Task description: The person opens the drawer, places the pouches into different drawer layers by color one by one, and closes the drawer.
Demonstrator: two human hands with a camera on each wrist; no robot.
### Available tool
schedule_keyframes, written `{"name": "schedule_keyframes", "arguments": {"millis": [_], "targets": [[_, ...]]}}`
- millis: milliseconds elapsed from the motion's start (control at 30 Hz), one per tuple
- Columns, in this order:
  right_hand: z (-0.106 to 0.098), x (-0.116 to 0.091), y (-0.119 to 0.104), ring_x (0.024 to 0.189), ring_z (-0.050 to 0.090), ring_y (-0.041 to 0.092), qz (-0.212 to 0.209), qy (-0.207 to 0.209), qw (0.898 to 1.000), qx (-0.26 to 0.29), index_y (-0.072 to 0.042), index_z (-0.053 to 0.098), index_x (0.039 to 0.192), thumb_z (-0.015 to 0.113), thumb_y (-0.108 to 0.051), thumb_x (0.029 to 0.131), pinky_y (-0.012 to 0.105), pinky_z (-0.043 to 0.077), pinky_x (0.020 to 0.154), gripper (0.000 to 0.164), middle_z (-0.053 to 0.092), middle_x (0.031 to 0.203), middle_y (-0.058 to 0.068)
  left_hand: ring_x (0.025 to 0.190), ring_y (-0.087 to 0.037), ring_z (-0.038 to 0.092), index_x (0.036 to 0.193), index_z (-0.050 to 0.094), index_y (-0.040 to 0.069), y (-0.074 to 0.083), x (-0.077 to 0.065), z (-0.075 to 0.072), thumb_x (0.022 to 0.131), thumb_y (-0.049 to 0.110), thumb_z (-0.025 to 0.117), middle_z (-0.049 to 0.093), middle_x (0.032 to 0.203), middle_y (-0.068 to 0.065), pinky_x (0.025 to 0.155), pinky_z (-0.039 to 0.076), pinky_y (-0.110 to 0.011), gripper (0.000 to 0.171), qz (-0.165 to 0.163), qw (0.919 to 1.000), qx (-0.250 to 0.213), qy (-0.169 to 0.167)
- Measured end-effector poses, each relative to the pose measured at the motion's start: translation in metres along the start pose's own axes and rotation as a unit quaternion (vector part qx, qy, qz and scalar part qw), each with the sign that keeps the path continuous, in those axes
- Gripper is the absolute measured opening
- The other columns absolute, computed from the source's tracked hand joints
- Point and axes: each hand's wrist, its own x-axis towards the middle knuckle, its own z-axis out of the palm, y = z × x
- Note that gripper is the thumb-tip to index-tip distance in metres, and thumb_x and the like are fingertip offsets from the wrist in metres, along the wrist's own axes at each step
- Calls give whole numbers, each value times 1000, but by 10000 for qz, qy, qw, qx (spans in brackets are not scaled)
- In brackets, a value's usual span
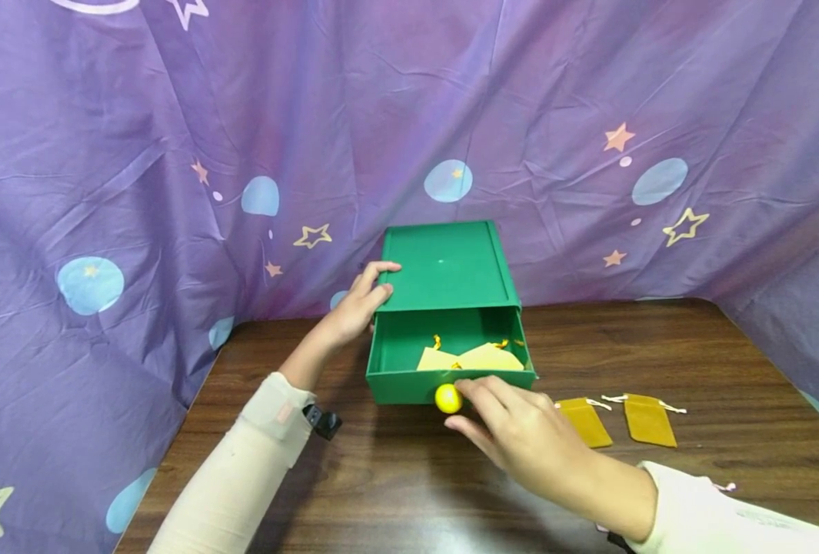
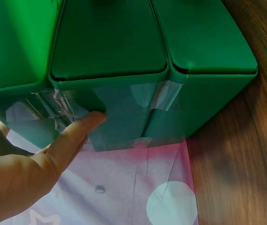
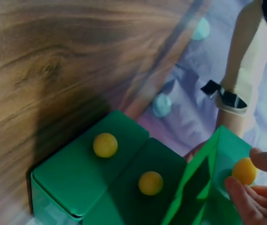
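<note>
A green drawer cabinet (image 1: 444, 261) has its top drawer (image 1: 401, 388) pulled out. Inside it lie pale yellow pieces (image 1: 481, 358) with small gold ties at their tips. My left hand (image 1: 355, 306) steadies the cabinet's left side, fingertips over the top edge; in the left wrist view a finger (image 2: 79, 133) presses on the taped side wall (image 2: 119, 110). At the front of the open drawer, my right hand (image 1: 530, 431) has thumb and fingers around the round yellow knob (image 3: 244, 171). Lower knobs (image 3: 105, 145) on two closed drawers show in the right wrist view.
Right of the cabinet, two mustard drawstring pouches (image 1: 650, 420) with white cords lie on the brown wooden table (image 1: 381, 492). Behind the table hangs a purple cloth (image 1: 354, 138) with stars and blue dots. Another white cord end (image 1: 726, 486) shows beside the right sleeve.
</note>
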Motion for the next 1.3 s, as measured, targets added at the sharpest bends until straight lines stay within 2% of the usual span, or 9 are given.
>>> {"name": "schedule_keyframes", "arguments": {"millis": [200,400,567,800,1167,1300], "targets": [[5,1,1,55,57,15,-263,-32,9990,-363,-1,67,102,49,-39,109,30,55,47,43,58,80,0,92,-27,47,152,39,18,-1,0,0,107,28,41,29,146,-26,53,49,-27,47,35,10000,43,11],[8,1,2,52,54,16,-355,16,9981,-507,-1,66,99,50,-36,109,32,53,44,39,58,77,1,92,-28,48,152,39,17,0,0,0,107,27,41,29,146,-26,54,49,-27,47,47,10000,53,1],[9,2,2,53,55,16,-350,7,9981,-509,-1,66,99,50,-36,109,32,54,45,39,58,77,1,93,-28,47,152,38,18,0,0,-1,107,28,41,30,145,-26,54,49,-27,46,52,10000,56,-10],[10,2,4,56,58,17,-270,-26,9987,-423,0,67,101,51,-36,109,34,57,49,40,61,79,2,82,-25,47,152,39,19,-1,0,0,107,28,41,31,145,-26,56,50,-29,46,61,9999,94,0],[13,4,12,57,59,17,-204,-99,9991,-362,-1,66,100,51,-37,109,33,58,50,40,61,79,2,83,-26,48,152,39,18,-2,1,-1,106,27,41,29,147,-26,54,51,-27,47,34,10000,25,5],[15,5,16,58,60,17,-194,-112,9993,-301,0,66,101,52,-36,108,33,59,52,39,62,80,3,90,-29,49,152,39,17,-2,1,-1,106,26,41,29,147,-27,54,51,-28,47,41,10000,20,20]]}}
